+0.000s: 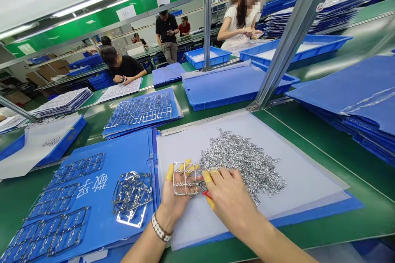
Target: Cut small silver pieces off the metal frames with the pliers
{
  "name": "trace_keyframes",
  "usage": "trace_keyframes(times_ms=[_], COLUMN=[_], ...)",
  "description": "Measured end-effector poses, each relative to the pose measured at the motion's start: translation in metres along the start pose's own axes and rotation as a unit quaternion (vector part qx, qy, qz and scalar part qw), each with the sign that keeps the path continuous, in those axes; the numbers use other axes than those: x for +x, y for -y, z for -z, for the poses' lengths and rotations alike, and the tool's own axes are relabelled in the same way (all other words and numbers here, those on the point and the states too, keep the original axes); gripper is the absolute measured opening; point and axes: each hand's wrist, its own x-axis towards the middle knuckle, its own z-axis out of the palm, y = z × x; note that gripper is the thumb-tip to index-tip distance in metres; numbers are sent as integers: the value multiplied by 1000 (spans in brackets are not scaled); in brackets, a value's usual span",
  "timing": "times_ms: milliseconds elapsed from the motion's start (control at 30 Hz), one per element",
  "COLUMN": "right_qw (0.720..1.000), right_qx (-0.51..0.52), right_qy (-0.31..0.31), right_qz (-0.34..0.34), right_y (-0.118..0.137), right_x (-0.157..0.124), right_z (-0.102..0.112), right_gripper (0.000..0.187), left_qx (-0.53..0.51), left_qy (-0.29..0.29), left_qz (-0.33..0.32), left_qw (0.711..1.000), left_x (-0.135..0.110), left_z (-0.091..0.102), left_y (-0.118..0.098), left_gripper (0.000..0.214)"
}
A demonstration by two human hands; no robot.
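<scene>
Checking the left hand (180,191) first: what did it hold?

It closed narrowly on a stamped metal frame (185,178), with yellow finger cots (169,171) on the fingers.

And the right hand (231,197)?

It wrapped around red-handled cutters (207,194), mostly hidden by the fingers. Their steel tips sat at the frame's lower right corner, though I could not tell whether they touched it.

What lay ahead of the hands?

A heap of small cut metal pieces (243,164) lay just beyond the right hand, almost at its fingers, on a white corrugated plastic sheet (296,181) that extended under both hands.

Left of the left hand?

A blue folder (129,160) printed with white characters carried a loose pile of metal frames (132,193) close by, with flat rows of frames (55,230) farther out. A beaded bracelet (162,228) circled the left wrist.

Anything farther off?

Past the hands, a blue stack of frames (142,111) and a blue plastic tray (234,90) sat on the green workbench (333,213). Across the bench, a co-worker in white (240,20) held something small in both hands, and a seated co-worker (123,68) worked over papers.
</scene>
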Motion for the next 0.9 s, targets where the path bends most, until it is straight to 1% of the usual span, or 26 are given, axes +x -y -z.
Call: trace_keyframes(times_ms=[167, 300, 433, 533, 633, 700, 733, 767, 800, 833, 867, 900], right_qw=[1000, 1000, 999, 999, 999, 990, 976, 949, 909, 857, 799, 746], right_qx=[13, 2, -21, -19, 37, 136, 211, 302, 402, 498, 581, 644], right_qy=[19, 23, 28, 23, 5, -12, -13, -6, 7, 22, 34, 40], right_qz=[8, 13, 23, 26, 9, -29, -56, -84, -110, -131, -148, -163], right_y=[8, 11, 14, 14, 6, -1, -4, -5, -6, -4, -2, 0], right_x=[-3, 0, 0, -1, -2, -2, 0, 2, 4, 7, 11, 15], right_z=[-3, -4, -4, -2, 0, 0, 0, -2, -5, -8, -12, -16], right_gripper=[22, 15, 18, 20, 20, 22, 21, 21, 20, 21, 22, 23], left_qx=[-8, -4, 2, 3, 10, 40, 72, 119, 179, 248, 322, 392], left_qy=[12, 8, -4, -2, -1, -18, -29, -37, -37, -30, -17, 0], left_qz=[1, 4, 4, -1, -18, -55, -85, -122, -163, -204, -245, -282], left_qw=[1000, 1000, 1000, 1000, 1000, 998, 993, 985, 970, 946, 915, 876], left_x=[1, 2, 3, 2, -1, -5, -7, -9, -11, -13, -15, -17], left_z=[1, 4, 5, 3, 0, -1, -1, -1, 0, 1, 3, 5], left_y=[0, 2, 2, -1, -2, 1, 3, 6, 9, 12, 14, 16], left_gripper=[54, 54, 53, 54, 57, 59, 58, 57, 56, 57, 60, 64])
